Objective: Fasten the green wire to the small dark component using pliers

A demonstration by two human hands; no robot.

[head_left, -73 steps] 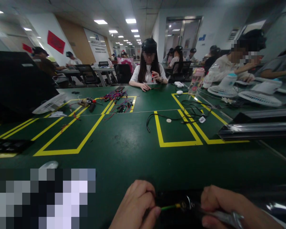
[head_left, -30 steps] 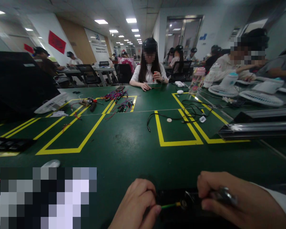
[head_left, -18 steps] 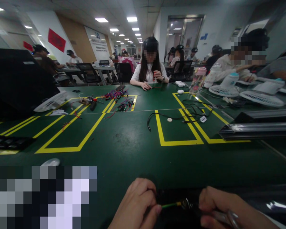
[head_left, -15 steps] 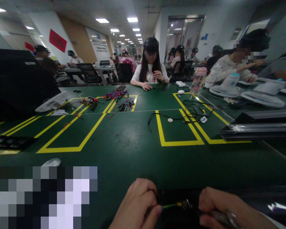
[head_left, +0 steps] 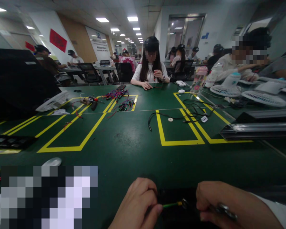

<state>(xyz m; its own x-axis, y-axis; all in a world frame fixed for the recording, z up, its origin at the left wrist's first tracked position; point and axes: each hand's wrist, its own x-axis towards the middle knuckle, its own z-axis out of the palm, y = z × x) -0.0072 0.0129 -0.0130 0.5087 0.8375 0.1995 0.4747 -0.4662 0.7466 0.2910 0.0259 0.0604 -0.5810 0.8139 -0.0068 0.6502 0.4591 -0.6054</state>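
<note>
Near the bottom edge my left hand is closed, its thumb and fingers pinching a thin green-and-yellow wire. The wire points right and stops at a shiny metal ring-like end. Just right of that end, my right hand is curled around a shiny metal tool; its working end is hidden and its kind cannot be made out. Beneath the wire, between both hands, lies a dark black object whose shape is unclear.
Black cables and a small cream disc lie ahead on the green table. Bundled colored wires sit farther left, long black profiles at right. A co-worker sits opposite.
My right hand has turned and shifted slightly up, and the metal tool in it has turned too. More of the white right sleeve shows. My left hand and the wire have barely moved.
</note>
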